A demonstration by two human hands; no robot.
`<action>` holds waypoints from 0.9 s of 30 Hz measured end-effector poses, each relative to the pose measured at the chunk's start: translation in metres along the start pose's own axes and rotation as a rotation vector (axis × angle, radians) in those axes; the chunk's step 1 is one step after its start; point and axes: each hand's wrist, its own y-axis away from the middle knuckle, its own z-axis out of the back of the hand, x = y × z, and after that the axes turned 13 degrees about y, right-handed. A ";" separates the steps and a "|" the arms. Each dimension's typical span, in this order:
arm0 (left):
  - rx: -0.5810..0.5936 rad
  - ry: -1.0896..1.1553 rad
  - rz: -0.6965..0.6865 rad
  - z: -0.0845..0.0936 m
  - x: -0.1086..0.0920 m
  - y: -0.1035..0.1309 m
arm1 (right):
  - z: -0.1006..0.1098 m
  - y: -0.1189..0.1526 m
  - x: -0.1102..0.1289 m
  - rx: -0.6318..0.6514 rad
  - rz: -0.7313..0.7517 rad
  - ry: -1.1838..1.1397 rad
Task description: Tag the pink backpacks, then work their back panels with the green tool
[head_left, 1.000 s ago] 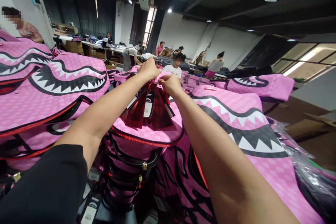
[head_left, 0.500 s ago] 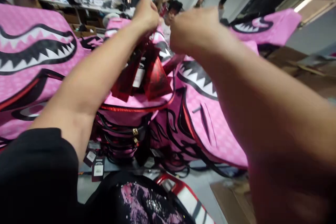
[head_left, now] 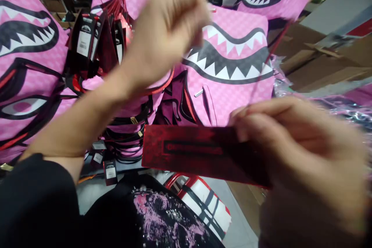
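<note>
My right hand (head_left: 293, 143) pinches a long dark red tag (head_left: 186, 155) by its right end, with a thin red string rising from that end. The tag lies nearly level in front of the pink bags. My left hand (head_left: 171, 31) is raised at upper centre, blurred, its fingers curled; whether it holds anything cannot be made out. Left of it, a bundle of red and black tags (head_left: 97, 42) with red strings rests on a stack of pink bags (head_left: 124, 130). Behind the tag stands a pink bag with a shark-mouth print (head_left: 229, 58).
Another pink shark-print bag (head_left: 29, 38) stands at the left. Cardboard boxes (head_left: 316, 54) and clear plastic wrap (head_left: 343, 112) are at the right. A red-framed stool with a checked seat (head_left: 206, 205) is below. People are in the background.
My right hand has come down and to the right, now with a single tag. My left hand has moved slightly right. The tag bundle, earlier under my hands, now rests at the left.
</note>
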 end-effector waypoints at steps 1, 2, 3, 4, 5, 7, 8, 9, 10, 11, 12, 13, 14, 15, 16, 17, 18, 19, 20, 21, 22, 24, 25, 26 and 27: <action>0.118 0.108 -0.003 -0.023 0.000 0.032 | -0.012 0.018 -0.015 0.003 0.042 -0.024; 0.190 0.239 0.052 -0.045 0.007 0.064 | -0.027 0.034 -0.032 -0.010 0.088 -0.011; 0.228 0.380 0.140 -0.064 0.018 0.093 | -0.045 0.049 -0.050 -0.017 0.062 0.014; 0.223 0.509 0.272 -0.081 0.033 0.119 | -0.063 0.063 -0.067 -0.005 0.025 0.011; 0.172 0.577 0.380 -0.095 0.048 0.142 | -0.081 0.075 -0.083 0.009 -0.028 -0.005; 0.119 0.614 0.497 -0.115 0.076 0.175 | -0.112 0.097 -0.108 0.046 -0.094 -0.022; 0.097 0.603 0.526 -0.121 0.087 0.186 | -0.123 0.106 -0.117 0.072 -0.111 -0.031; 0.080 0.584 0.544 -0.124 0.095 0.195 | -0.132 0.113 -0.123 0.086 -0.117 -0.023; 0.057 0.562 0.559 -0.125 0.101 0.200 | -0.137 0.118 -0.127 0.078 -0.116 0.000; 0.028 0.544 0.576 -0.124 0.106 0.204 | -0.140 0.120 -0.129 0.043 -0.113 0.039; -0.002 0.517 0.589 -0.122 0.110 0.206 | -0.141 0.119 -0.130 -0.005 -0.110 0.090; -0.028 0.474 0.592 -0.120 0.113 0.207 | -0.141 0.116 -0.130 -0.049 -0.108 0.150; -0.039 0.415 0.583 -0.118 0.116 0.206 | -0.140 0.110 -0.130 -0.073 -0.109 0.215; -0.035 0.339 0.563 -0.116 0.119 0.205 | -0.139 0.103 -0.129 -0.070 -0.115 0.288; -0.019 0.253 0.534 -0.114 0.121 0.203 | -0.138 0.096 -0.128 -0.046 -0.126 0.366; 0.003 0.165 0.501 -0.114 0.124 0.201 | -0.137 0.089 -0.127 -0.012 -0.140 0.444; 0.025 0.083 0.470 -0.113 0.126 0.199 | -0.137 0.084 -0.127 0.011 -0.153 0.513; 0.044 0.019 0.446 -0.113 0.128 0.196 | -0.137 0.081 -0.127 0.015 -0.165 0.555; 0.061 -0.032 0.425 -0.114 0.129 0.193 | -0.138 0.081 -0.128 0.003 -0.172 0.557; 0.077 -0.066 0.405 -0.114 0.131 0.191 | -0.138 0.082 -0.130 -0.023 -0.171 0.516; 0.099 -0.087 0.386 -0.114 0.132 0.188 | -0.139 0.085 -0.132 -0.055 -0.167 0.441; 0.158 -0.106 0.346 -0.113 0.133 0.184 | -0.140 0.092 -0.138 -0.117 -0.173 0.258; 0.191 -0.113 0.325 -0.112 0.133 0.182 | -0.140 0.096 -0.141 -0.134 -0.182 0.183; 0.224 -0.121 0.306 -0.112 0.133 0.180 | -0.140 0.098 -0.143 -0.138 -0.193 0.133; 0.258 -0.131 0.290 -0.113 0.133 0.179 | -0.140 0.099 -0.145 -0.134 -0.201 0.114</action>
